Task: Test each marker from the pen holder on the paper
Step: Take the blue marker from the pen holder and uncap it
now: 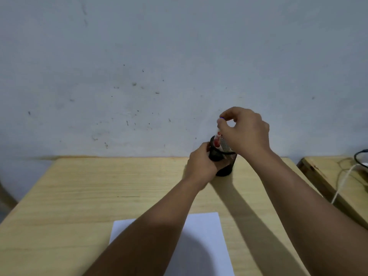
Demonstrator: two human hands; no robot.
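A black mesh pen holder (226,168) stands near the far edge of the wooden table (99,186). My left hand (201,164) wraps around its left side. My right hand (245,130) is above the holder, fingers pinched on the top of a marker with a blue end (221,118). A red-capped marker (217,141) shows inside the holder's rim. A white sheet of paper (201,236) lies near the table's front edge, partly hidden by my left forearm.
A grey marked wall rises right behind the table. A second wooden table (338,176) stands to the right with a white cable (342,182) and a dark cable on it. A narrow gap separates the two tables.
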